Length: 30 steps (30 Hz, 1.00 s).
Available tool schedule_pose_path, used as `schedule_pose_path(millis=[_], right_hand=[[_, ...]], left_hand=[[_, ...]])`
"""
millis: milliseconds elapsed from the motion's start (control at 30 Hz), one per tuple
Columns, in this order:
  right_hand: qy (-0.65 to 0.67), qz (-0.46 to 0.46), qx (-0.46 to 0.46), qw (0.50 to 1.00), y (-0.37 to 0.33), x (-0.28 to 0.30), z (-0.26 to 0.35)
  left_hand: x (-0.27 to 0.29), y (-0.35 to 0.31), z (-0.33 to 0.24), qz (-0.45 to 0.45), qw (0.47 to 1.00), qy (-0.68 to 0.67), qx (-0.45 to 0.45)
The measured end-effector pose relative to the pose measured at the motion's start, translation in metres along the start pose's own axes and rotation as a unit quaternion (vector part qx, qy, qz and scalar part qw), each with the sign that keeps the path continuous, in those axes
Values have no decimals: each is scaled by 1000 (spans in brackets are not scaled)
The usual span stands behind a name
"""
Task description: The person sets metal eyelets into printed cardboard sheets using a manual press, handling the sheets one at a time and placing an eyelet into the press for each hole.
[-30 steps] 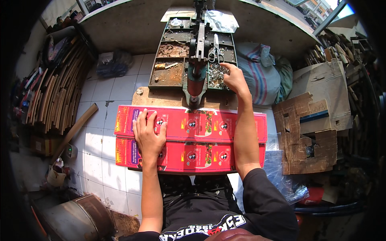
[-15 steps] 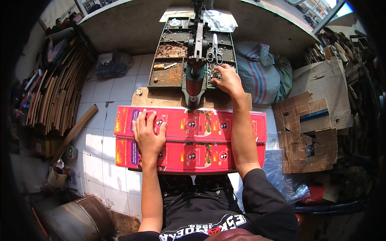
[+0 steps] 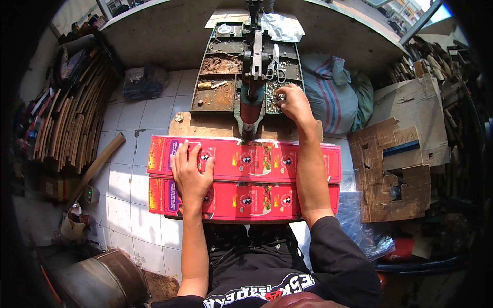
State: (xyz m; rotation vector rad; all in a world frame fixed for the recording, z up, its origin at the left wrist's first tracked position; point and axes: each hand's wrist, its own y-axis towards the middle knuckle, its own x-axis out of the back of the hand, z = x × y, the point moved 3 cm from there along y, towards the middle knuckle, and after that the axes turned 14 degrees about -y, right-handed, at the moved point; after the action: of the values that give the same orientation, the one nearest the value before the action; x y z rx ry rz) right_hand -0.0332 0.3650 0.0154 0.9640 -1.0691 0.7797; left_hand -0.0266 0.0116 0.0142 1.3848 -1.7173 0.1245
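My left hand [image 3: 192, 172] lies with its fingers spread on the far one of two long red printed sheets [image 3: 223, 160]. The near red sheet [image 3: 223, 197] lies alongside it, closer to my body. My right arm reaches across both sheets. At its end, my right hand [image 3: 295, 104] is over a tray compartment of small shiny metal pieces [image 3: 272, 97], fingers bent and drawn together. Whatever sits between those fingertips is too small to make out. Scissors [image 3: 276, 66] with grey handles lie just beyond that hand. A hand press [image 3: 250, 102] stands upright between the sheets and the tray.
The divided metal tray [image 3: 211, 109] flanks the press on both sides. White and blue-striped sacks [image 3: 328, 95] bulge on its right. Cut cardboard [image 3: 372, 174] leans at the right, and stacked boards [image 3: 72, 118] fill the left. A metal drum [image 3: 97, 280] stands at the lower left.
My right hand has shifted slightly toward me among the metal pieces, and its fingers have drawn together. The left hand stays on the far sheet.
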Motion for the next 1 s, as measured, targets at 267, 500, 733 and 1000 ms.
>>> schedule_pose_path(millis=[267, 500, 733, 1000], right_hand=[[28, -43, 12, 999, 4, -10, -9], [35, -54, 15, 998, 4, -9, -8], [47, -33, 1, 998, 5, -9, -9], [50, -31, -2, 998, 5, -10, -9]], left_hand=[[-1, 0, 2, -2, 1000, 5, -9], [-1, -1, 2, 10, 1000, -8, 13], [0, 0, 1, -5, 1000, 5, -7], [0, -1, 1, -4, 1000, 4, -5]])
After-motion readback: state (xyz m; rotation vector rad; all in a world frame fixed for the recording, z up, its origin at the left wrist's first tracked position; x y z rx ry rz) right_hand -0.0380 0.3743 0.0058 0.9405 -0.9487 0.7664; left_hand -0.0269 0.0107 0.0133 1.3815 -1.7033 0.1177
